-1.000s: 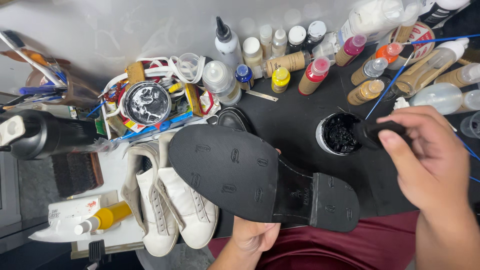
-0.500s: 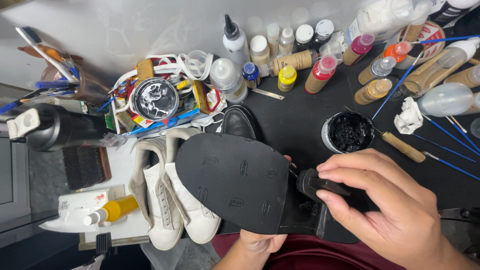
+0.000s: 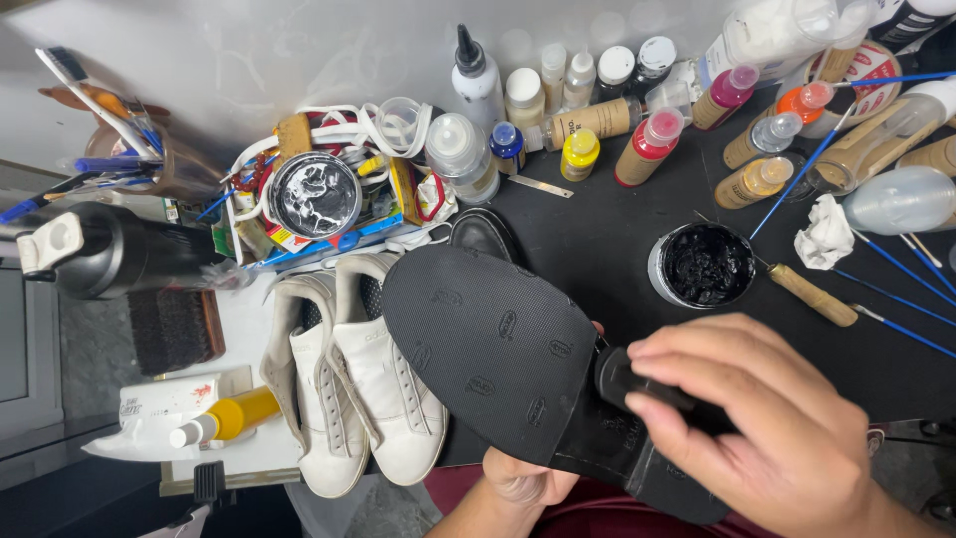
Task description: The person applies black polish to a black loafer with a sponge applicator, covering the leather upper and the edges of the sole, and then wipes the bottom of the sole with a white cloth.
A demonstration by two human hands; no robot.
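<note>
My left hand (image 3: 523,483) holds a black shoe (image 3: 498,349) from below, its rubber sole turned up toward me. My right hand (image 3: 767,428) grips a small black applicator (image 3: 627,379) and presses it on the sole's waist, just ahead of the heel. An open tin of black polish (image 3: 707,264) stands on the dark mat, up and to the right of the shoe. A second black shoe's toe (image 3: 483,232) peeks out behind the held one.
A pair of white sneakers (image 3: 349,379) lies left of the shoe. Behind stand several dye bottles (image 3: 652,134), a white-smeared tin (image 3: 314,194) in a cluttered box, and a black spray bottle (image 3: 119,249). Blue-handled brushes (image 3: 886,289), a wooden-handled tool (image 3: 812,295) and a crumpled tissue (image 3: 825,231) lie right.
My right hand has come from the polish tin down to the shoe, and the applicator now rests on the sole near the heel. The left hand holds the shoe steady.
</note>
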